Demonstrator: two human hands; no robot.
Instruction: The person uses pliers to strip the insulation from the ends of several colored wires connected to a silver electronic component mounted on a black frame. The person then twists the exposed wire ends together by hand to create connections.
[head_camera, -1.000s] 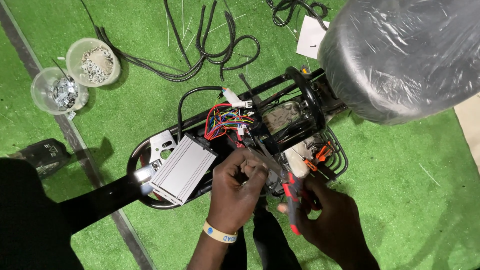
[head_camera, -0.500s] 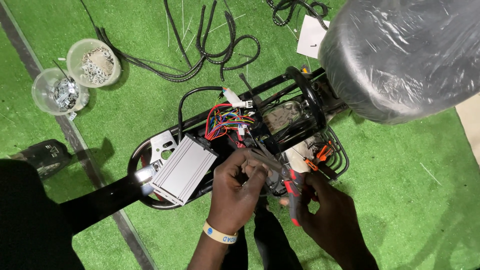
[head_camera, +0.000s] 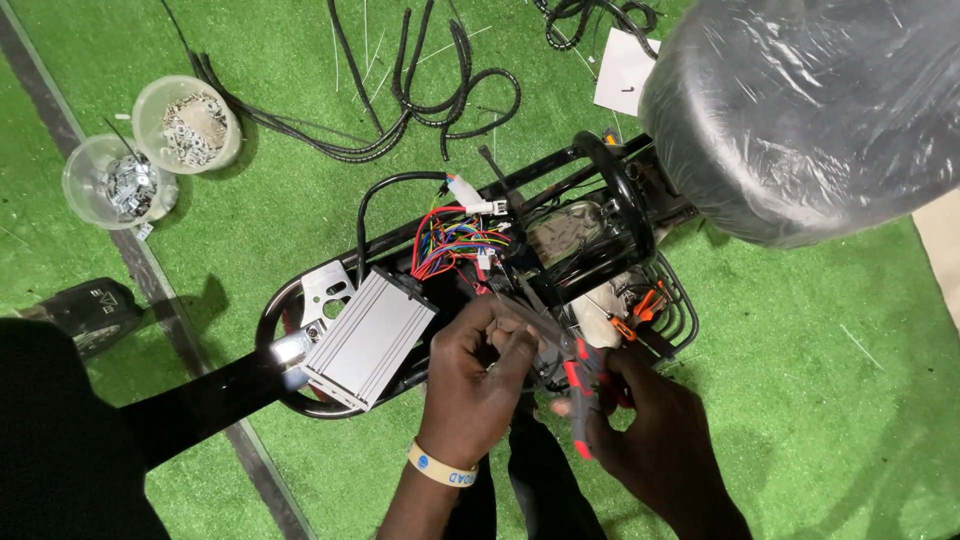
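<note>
My left hand (head_camera: 478, 382) pinches a dark wire just right of a ribbed silver controller box (head_camera: 368, 338) that rests on a black scooter frame (head_camera: 320, 290). My right hand (head_camera: 640, 425) grips red-handled pliers (head_camera: 578, 385), whose jaws point up-left toward the fingers of my left hand. A bundle of coloured wires (head_camera: 455, 245) runs from the box toward a black round housing (head_camera: 590, 230). A yellow wristband sits on my left wrist.
A plastic-wrapped black seat (head_camera: 810, 110) fills the upper right. Two clear cups of metal hardware (head_camera: 185, 120) stand at the upper left on green turf. Loose black cables (head_camera: 430, 90) lie at the top. A white paper (head_camera: 625, 70) lies by the seat.
Both hands stay at the same spot by the wires. The fingers of my left hand have shifted slightly on the wire, and the pliers have moved a little.
</note>
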